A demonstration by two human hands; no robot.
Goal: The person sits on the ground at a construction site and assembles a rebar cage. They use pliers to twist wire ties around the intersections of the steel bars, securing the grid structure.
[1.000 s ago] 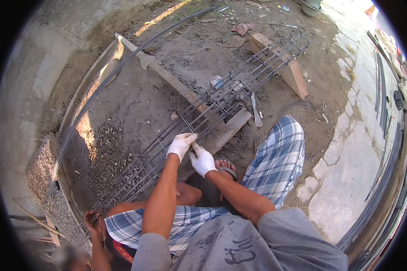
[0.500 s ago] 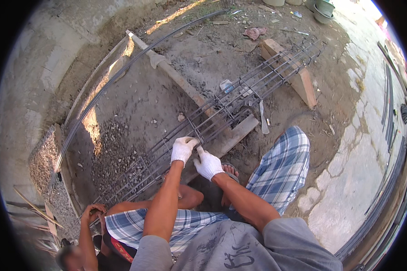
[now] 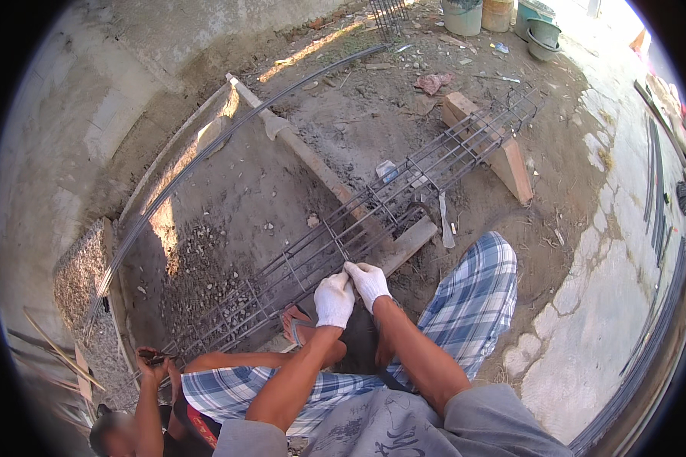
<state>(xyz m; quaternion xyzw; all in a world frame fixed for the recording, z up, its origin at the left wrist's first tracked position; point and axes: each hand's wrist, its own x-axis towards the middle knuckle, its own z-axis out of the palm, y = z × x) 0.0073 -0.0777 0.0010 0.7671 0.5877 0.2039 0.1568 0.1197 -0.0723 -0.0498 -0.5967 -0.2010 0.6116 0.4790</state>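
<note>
Mid-frame at the steel cage (image 3: 335, 240), we cannot tell what our left hand (image 3: 334, 300) and right hand (image 3: 369, 283) pinch; it seems stiff, heavy, best held by its long bars (image 3: 347, 205).

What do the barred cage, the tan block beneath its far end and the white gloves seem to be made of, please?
Barred cage: most likely steel, dull grey, given its thin rods and bent cross-ties. Tan block: probably bare wood, matte, from its colour and squared edges. White gloves: seemingly knitted fabric, perhaps cotton, matte and close-fitting; the weave is too small to see.
</note>
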